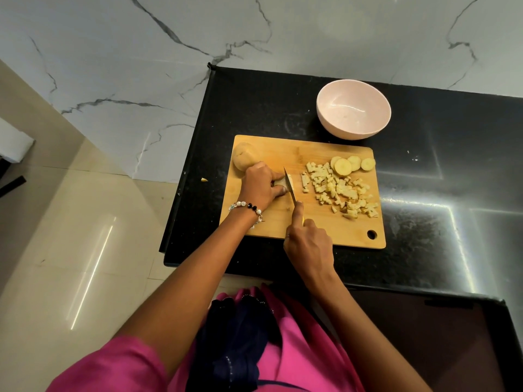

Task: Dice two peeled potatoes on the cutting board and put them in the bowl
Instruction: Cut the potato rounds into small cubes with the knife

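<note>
A wooden cutting board lies on the black counter. My left hand grips a small stack of potato slices at the board's middle left. My right hand holds a knife, its blade down across the slices just right of my left fingertips. A whole potato sits at the board's far left corner, behind my left hand. A heap of diced potato covers the right half, with three round slices at its far edge. The pink bowl stands empty behind the board.
The black counter extends right and toward me, with its left edge close to the board. A small potato scrap lies on the counter left of the board. A marble wall rises behind, and beige floor tiles lie below on the left.
</note>
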Tool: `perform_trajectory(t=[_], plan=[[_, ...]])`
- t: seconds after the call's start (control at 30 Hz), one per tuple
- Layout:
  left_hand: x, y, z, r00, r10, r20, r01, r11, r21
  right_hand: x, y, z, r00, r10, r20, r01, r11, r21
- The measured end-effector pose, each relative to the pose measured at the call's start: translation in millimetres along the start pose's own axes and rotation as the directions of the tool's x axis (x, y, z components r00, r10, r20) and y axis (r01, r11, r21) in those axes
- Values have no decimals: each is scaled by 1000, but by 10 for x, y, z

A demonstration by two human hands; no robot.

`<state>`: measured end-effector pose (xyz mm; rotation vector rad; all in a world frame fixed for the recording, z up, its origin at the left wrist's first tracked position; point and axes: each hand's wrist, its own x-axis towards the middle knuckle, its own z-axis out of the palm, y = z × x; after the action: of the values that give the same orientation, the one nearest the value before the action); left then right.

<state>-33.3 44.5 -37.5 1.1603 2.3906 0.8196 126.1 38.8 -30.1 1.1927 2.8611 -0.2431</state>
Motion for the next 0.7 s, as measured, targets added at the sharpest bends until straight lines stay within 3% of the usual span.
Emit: perform_trajectory(t=[0.3, 0.7], plan=[[-109, -7, 6, 996, -43, -72, 37, 996, -82, 21, 187, -70, 995, 70, -70, -63, 993, 101], [-60, 34, -33, 996, -76, -45, 76, 997, -17, 80, -57, -78, 999, -11, 30, 8, 993, 121]])
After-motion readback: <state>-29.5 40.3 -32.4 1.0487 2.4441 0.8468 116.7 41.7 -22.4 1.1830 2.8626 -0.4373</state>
